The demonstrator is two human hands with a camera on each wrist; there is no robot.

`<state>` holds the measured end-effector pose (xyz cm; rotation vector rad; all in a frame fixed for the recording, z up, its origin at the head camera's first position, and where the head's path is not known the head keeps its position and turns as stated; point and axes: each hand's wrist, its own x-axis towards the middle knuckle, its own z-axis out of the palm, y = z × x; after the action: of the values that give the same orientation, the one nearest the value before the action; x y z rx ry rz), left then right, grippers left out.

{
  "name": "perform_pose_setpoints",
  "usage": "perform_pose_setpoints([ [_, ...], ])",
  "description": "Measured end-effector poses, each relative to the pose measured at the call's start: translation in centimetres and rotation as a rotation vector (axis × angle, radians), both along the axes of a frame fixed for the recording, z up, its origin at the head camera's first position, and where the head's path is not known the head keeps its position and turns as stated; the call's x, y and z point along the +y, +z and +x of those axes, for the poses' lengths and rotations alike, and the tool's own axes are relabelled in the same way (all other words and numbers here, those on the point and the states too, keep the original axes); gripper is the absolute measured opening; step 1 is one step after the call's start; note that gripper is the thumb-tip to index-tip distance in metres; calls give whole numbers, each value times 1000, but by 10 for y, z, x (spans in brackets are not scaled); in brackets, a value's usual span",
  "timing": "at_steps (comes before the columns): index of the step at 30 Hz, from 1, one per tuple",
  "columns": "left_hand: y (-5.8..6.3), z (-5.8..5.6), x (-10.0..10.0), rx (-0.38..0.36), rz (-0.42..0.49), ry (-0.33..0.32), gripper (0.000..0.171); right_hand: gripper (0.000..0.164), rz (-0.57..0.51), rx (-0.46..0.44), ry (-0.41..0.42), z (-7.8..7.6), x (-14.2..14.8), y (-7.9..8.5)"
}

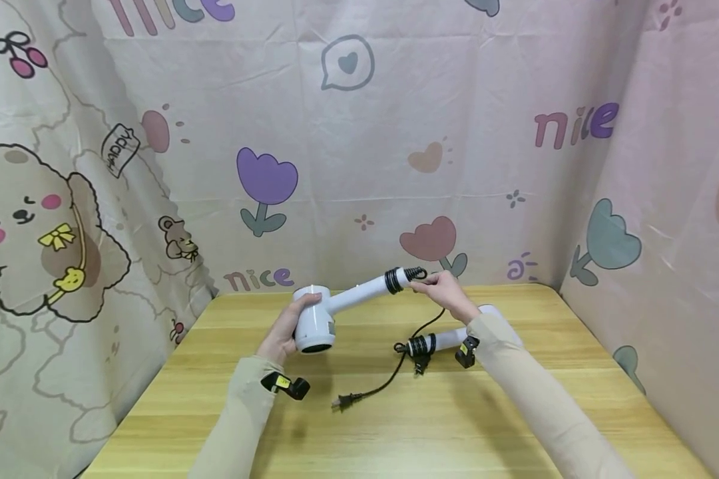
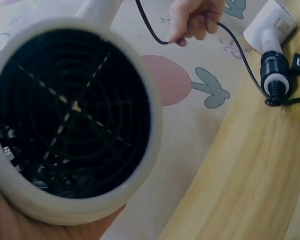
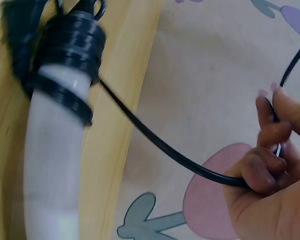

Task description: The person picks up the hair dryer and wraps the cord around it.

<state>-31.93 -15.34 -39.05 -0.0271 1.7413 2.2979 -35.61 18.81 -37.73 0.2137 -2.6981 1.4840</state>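
Right fingers [image 3: 260, 172] hold cord [image 3: 160, 143], though head view's unclear.

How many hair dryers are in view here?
2. One hair dryer is held in the left hand; the second hair dryer lies on the table, partly behind the right sleeve in the head view.

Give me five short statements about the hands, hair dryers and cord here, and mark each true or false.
1. The left hand holds a white hair dryer. True.
2. The right hand is empty. False: it grips a black cord.
3. A second hair dryer lies on the table. True.
4. The second hair dryer's handle is bare. False: cord coils wrap around it.
5. The person's sleeves are light-coloured. True.
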Motion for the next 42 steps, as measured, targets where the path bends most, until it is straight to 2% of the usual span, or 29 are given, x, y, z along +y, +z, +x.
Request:
perform_pose_setpoints([
  [4,-1,0,-5,4,-31,-53,52,20,-16,93,-49,-2,-7,6],
  [9,3,2,-16,53,-130,-59,52,29,37,216,-28,-7,-16,19],
  [17,20,5,-32,240,-360,47,62,23,211,507,-24,-14,-30,46],
  [22,24,5,-34,278,-437,107,76,19,378,701,-26,-12,-36,59],
  [26,24,5,-31,310,-477,160,83,17,506,825,-31,-5,-42,66],
  [31,21,4,-28,350,-542,253,89,13,500,884,-24,7,-45,66],
  [38,19,2,-23,422,-612,387,90,12,479,883,-14,25,-53,59],
  [42,16,3,-19,451,-630,477,90,12,478,898,-37,32,-59,52],
])
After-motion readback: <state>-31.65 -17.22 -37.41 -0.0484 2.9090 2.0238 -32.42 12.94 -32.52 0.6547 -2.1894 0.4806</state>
